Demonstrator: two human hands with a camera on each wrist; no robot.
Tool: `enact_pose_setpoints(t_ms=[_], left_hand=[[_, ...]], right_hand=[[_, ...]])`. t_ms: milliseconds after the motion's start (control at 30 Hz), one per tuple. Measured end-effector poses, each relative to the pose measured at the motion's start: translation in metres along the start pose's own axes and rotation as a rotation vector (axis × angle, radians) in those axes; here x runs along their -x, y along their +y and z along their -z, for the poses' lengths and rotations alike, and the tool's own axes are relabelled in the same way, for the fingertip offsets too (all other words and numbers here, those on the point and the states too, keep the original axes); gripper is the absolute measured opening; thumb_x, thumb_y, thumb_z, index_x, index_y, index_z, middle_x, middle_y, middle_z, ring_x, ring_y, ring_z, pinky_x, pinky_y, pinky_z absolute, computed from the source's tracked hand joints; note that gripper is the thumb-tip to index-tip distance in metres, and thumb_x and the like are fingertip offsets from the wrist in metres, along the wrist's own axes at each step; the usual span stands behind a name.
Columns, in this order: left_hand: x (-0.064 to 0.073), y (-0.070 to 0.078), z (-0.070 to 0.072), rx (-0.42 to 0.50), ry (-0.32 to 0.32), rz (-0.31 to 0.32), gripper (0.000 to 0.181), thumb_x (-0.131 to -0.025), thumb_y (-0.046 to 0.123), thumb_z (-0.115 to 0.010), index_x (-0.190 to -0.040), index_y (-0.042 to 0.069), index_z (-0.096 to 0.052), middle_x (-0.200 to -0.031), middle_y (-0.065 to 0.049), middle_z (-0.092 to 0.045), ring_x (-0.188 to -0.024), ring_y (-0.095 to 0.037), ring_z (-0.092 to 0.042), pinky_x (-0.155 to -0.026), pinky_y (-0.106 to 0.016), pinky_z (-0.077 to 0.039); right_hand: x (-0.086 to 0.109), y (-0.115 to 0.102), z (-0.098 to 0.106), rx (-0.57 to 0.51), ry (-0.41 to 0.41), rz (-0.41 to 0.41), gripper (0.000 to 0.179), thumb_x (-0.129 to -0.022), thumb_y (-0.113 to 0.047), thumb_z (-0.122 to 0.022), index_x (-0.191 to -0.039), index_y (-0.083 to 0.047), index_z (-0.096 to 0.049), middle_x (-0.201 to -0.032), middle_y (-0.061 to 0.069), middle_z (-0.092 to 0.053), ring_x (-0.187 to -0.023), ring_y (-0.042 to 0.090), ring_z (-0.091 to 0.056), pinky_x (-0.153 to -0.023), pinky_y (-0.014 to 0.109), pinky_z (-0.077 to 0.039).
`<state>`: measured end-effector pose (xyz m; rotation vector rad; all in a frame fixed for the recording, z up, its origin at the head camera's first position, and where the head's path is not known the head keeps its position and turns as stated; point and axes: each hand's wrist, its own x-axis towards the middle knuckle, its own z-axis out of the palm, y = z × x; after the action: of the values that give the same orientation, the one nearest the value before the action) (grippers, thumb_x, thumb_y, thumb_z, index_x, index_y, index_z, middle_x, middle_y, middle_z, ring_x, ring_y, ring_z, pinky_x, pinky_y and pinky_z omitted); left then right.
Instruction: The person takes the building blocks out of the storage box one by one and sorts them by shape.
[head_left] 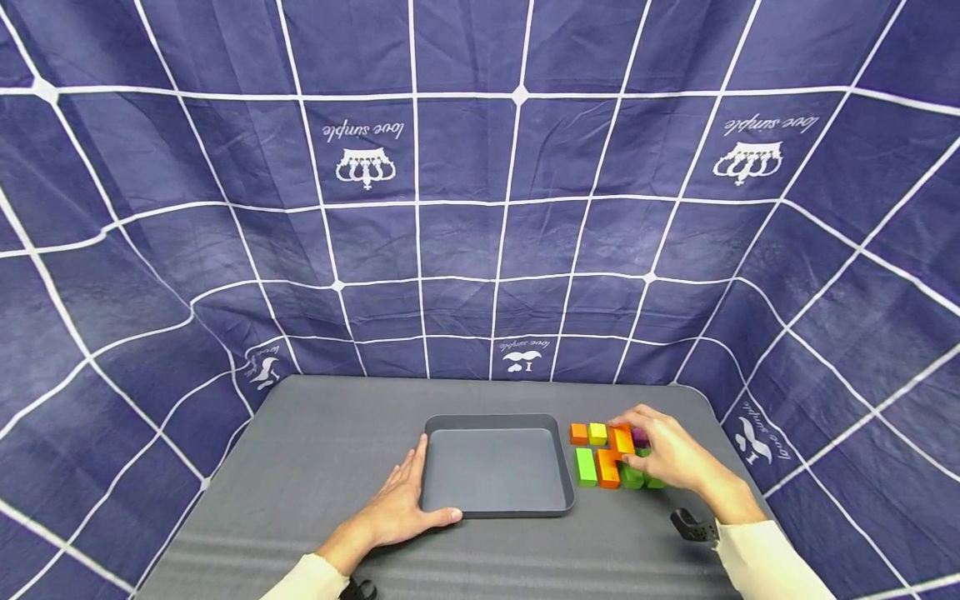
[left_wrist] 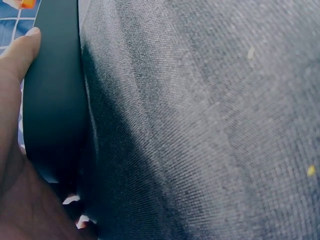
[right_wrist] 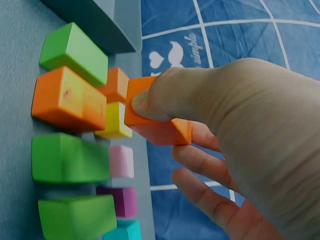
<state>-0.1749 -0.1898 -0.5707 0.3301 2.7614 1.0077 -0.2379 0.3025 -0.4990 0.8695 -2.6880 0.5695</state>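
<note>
My right hand (head_left: 672, 452) pinches an orange block (right_wrist: 159, 131) between thumb and fingers, raised above the other blocks. Beneath it, on the table, stand a bright green block (right_wrist: 75, 52), another orange block (right_wrist: 67, 102) and two more green blocks (right_wrist: 70, 159). Smaller cubes form a row behind them: orange (right_wrist: 116, 84), yellow (right_wrist: 116, 120), pink (right_wrist: 121, 161), purple (right_wrist: 125, 201) and teal (right_wrist: 123, 231). My left hand (head_left: 399, 507) rests against the left side of a grey rectangular tray (head_left: 495, 513), its fingers extended and thumb at the near left corner. Nothing lies inside the tray.
A grey cloth covers the table (head_left: 315, 450). Blue curtains (head_left: 465, 242) with white grid lines rise behind the table and along both sides. The blocks stand close to the tray's right edge.
</note>
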Motion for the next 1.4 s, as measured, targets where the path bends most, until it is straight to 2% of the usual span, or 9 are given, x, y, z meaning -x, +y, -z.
enact_pose_setpoints(t_ms=[200,300,500,633,800,1067,1400], left_hand=[[-0.001,0.001,0.001,-0.007,0.005,-0.005,0.149,-0.089,0.069,-0.093,-0.187,0.001,-0.004,-0.192,-0.03,-0.023,-0.18,-0.052,-0.024,-0.147,-0.073,-0.022],[-0.001,0.002,0.001,-0.006,0.006,-0.004,0.15,-0.089,0.069,-0.094,-0.187,0.001,-0.004,-0.192,-0.031,-0.024,-0.18,-0.052,-0.024,-0.147,-0.073,-0.022],[0.0,0.001,0.0,-0.001,0.003,0.007,0.149,-0.089,0.069,-0.094,-0.187,0.002,-0.004,-0.192,-0.03,-0.024,-0.181,-0.051,-0.023,-0.147,-0.072,-0.022],[0.0,0.0,-0.001,0.001,0.003,0.007,0.149,-0.089,0.069,-0.094,-0.187,0.002,-0.003,-0.192,-0.03,-0.023,-0.181,-0.051,-0.023,-0.147,-0.073,-0.021],[0.001,-0.001,-0.001,0.002,0.007,0.002,0.15,-0.089,0.069,-0.094,-0.187,0.002,-0.003,-0.192,-0.03,-0.023,-0.181,-0.052,-0.023,-0.147,-0.073,-0.022],[0.001,0.001,0.002,-0.004,0.009,-0.002,0.149,-0.089,0.066,-0.095,-0.187,0.0,-0.004,-0.191,-0.031,-0.025,-0.18,-0.053,-0.025,-0.146,-0.073,-0.024],[0.001,-0.001,-0.002,0.022,0.042,-0.03,0.148,-0.088,0.07,-0.093,-0.187,0.001,-0.007,-0.19,-0.034,-0.027,-0.178,-0.057,-0.027,-0.145,-0.074,-0.024]], right_hand=[[0.01,0.01,0.003,0.027,0.033,-0.004,0.057,-0.073,-0.001,-0.105,-0.126,-0.009,-0.085,-0.117,0.001,-0.081,-0.107,0.03,-0.082,-0.095,0.055,-0.07],[0.016,0.015,0.006,0.02,0.022,-0.027,0.057,-0.073,-0.003,-0.106,-0.126,-0.01,-0.084,-0.118,-0.001,-0.081,-0.108,0.031,-0.082,-0.096,0.055,-0.07],[0.029,0.03,0.011,-0.018,0.008,-0.061,0.059,-0.073,-0.001,-0.106,-0.127,-0.011,-0.084,-0.117,-0.001,-0.08,-0.105,0.03,-0.081,-0.088,0.045,-0.071],[0.038,0.04,0.012,-0.035,0.021,-0.044,0.06,-0.07,0.002,-0.106,-0.125,-0.008,-0.084,-0.117,0.002,-0.081,-0.102,0.032,-0.082,-0.08,0.041,-0.072],[0.046,0.049,0.014,-0.037,0.025,-0.038,0.061,-0.067,0.003,-0.106,-0.123,-0.006,-0.083,-0.115,0.004,-0.081,-0.1,0.032,-0.082,-0.078,0.04,-0.072],[0.056,0.063,0.016,-0.039,-0.014,-0.075,0.061,-0.068,0.0,-0.106,-0.123,-0.009,-0.084,-0.116,0.003,-0.081,-0.099,0.026,-0.08,-0.078,0.035,-0.07],[0.063,0.072,0.009,0.012,0.035,0.01,0.063,-0.061,-0.001,-0.107,-0.119,-0.01,-0.084,-0.112,0.0,-0.082,-0.096,0.014,-0.078,-0.082,0.038,-0.068]])
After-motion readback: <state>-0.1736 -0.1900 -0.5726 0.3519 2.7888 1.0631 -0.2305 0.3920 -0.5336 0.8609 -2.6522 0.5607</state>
